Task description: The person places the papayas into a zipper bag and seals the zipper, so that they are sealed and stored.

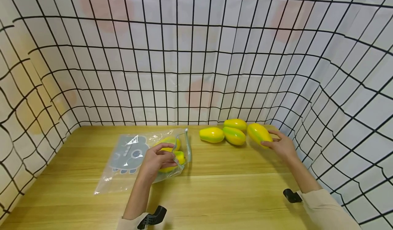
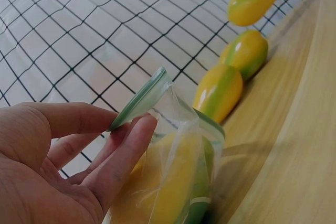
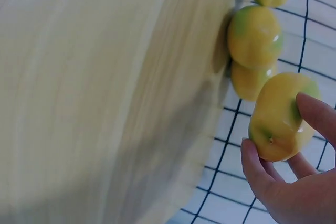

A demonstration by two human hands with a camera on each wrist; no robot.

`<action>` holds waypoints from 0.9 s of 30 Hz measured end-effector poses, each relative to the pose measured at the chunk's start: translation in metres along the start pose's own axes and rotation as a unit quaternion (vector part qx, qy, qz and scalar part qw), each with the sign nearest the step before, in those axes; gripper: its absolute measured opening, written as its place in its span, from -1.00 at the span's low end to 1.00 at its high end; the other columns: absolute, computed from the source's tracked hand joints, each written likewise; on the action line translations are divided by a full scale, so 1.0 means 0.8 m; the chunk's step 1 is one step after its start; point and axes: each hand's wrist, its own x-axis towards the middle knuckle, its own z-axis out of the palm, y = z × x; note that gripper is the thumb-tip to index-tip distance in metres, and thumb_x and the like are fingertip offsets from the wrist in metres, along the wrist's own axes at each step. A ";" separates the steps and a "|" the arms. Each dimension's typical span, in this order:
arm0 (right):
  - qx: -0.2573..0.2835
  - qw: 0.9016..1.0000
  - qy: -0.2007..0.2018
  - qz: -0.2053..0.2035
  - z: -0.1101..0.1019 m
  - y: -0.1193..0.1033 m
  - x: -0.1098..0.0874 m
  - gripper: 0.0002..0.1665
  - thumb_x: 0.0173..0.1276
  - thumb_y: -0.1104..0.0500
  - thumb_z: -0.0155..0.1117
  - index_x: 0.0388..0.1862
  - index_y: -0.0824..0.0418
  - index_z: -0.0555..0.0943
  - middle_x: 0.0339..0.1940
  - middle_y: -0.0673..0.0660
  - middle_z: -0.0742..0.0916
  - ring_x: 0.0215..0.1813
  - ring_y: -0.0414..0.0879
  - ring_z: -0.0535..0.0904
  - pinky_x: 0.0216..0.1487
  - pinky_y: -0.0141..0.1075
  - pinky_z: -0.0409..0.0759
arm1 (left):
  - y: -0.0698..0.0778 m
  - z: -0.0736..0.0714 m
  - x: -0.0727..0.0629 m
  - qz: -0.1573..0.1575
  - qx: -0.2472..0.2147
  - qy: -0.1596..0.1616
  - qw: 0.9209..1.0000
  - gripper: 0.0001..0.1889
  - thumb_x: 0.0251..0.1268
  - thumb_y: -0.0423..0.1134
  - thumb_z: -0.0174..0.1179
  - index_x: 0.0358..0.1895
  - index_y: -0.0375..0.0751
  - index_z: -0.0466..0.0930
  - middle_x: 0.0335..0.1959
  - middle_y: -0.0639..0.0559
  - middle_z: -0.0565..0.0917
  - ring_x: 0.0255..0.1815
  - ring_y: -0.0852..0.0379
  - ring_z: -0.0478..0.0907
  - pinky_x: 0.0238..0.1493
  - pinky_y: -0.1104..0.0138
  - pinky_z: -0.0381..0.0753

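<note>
Left hand (image 1: 156, 161) pinches the green zip rim of the clear plastic bag (image 1: 135, 158) lying on the wooden counter (image 1: 221, 189), two yellow-green mangoes already inside. Over on the right, the right hand (image 1: 282, 145) curls around one mango (image 1: 259, 134), beside three loose mangoes (image 1: 228, 132) near the gridded backdrop (image 1: 196, 52).
</note>
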 end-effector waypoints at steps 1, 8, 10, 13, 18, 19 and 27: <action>0.001 1.000 -0.002 -0.004 0.001 -0.004 -0.001 0.00 0.31 -0.13 0.46 0.58 0.22 0.27 0.34 0.49 0.55 0.23 0.26 0.63 -0.01 -0.22 0.75 | 0.000 0.000 0.000 0.000 0.001 0.000 1.000 -0.64 0.23 -0.58 0.25 0.11 -0.39 0.60 -0.36 -0.14 0.66 -0.47 -0.03 0.74 -0.28 0.13 0.84; 0.021 0.998 -0.037 -0.034 0.013 -0.033 -0.009 -0.05 0.33 -0.05 0.46 0.57 0.22 0.28 0.51 0.41 0.38 0.40 0.31 0.48 0.24 0.05 0.66 | 0.001 0.001 0.000 0.001 0.003 0.000 1.000 -0.64 0.24 -0.57 0.25 0.12 -0.39 0.59 -0.36 -0.14 0.65 -0.47 -0.03 0.75 -0.28 0.15 0.84; 0.030 0.998 -0.049 -0.038 0.019 -0.039 -0.010 -0.07 0.33 -0.01 0.47 0.57 0.21 0.28 0.56 0.38 0.32 0.44 0.32 0.43 0.30 0.13 0.61 | 0.001 0.001 0.000 0.002 0.004 0.000 1.000 -0.64 0.24 -0.56 0.25 0.12 -0.40 0.59 -0.35 -0.14 0.65 -0.46 -0.02 0.75 -0.28 0.16 0.84; 0.034 0.997 -0.062 -0.045 0.030 -0.047 -0.012 -0.08 0.31 0.03 0.48 0.56 0.19 0.30 0.59 0.35 0.29 0.47 0.32 0.39 0.33 0.15 0.57 | 0.001 0.001 -0.001 0.001 0.002 -0.001 1.000 -0.63 0.23 -0.57 0.25 0.12 -0.40 0.59 -0.35 -0.15 0.65 -0.46 -0.02 0.74 -0.28 0.15 0.84; 0.025 0.995 -0.076 -0.051 0.053 -0.063 -0.015 -0.10 0.28 0.04 0.51 0.53 0.17 0.35 0.56 0.33 0.35 0.45 0.30 0.43 0.32 0.13 0.59 | 0.001 0.000 -0.001 -0.001 0.001 -0.001 1.000 -0.63 0.23 -0.57 0.25 0.13 -0.41 0.59 -0.35 -0.15 0.65 -0.45 -0.03 0.74 -0.26 0.14 0.84; 0.022 0.995 -0.079 -0.052 0.058 -0.066 -0.015 -0.11 0.28 0.04 0.51 0.53 0.18 0.36 0.55 0.33 0.37 0.45 0.29 0.43 0.31 0.13 0.59 | 0.002 0.001 -0.001 -0.001 0.001 0.000 1.000 -0.63 0.23 -0.57 0.25 0.13 -0.41 0.59 -0.35 -0.15 0.65 -0.45 -0.03 0.74 -0.25 0.12 0.84; 0.007 0.994 -0.086 -0.072 0.098 -0.097 -0.013 -0.16 0.22 0.05 0.55 0.45 0.18 0.46 0.47 0.36 0.46 0.37 0.28 0.52 0.28 0.09 0.63 | 0.002 0.002 -0.001 0.000 0.003 0.003 1.000 -0.63 0.23 -0.57 0.26 0.12 -0.41 0.59 -0.32 -0.16 0.65 -0.43 -0.04 0.73 -0.25 0.11 0.84</action>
